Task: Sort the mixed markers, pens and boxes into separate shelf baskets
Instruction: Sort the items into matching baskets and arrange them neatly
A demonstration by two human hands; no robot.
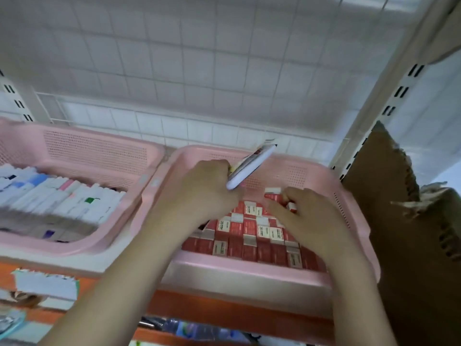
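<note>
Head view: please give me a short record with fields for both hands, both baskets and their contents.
left hand: holds a bunch of white pens above the right basket
right hand: fingers curled on a small red box at the back of the basket
right basket: pink, filled with red and white boxes
left basket: pink, holds white markers lying side by side
beside right basket: torn brown cardboard

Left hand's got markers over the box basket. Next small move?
Probably carry the markers in the left hand leftward to the left basket, which already holds markers. The right basket under them holds only red boxes, which the right hand is handling.
</note>
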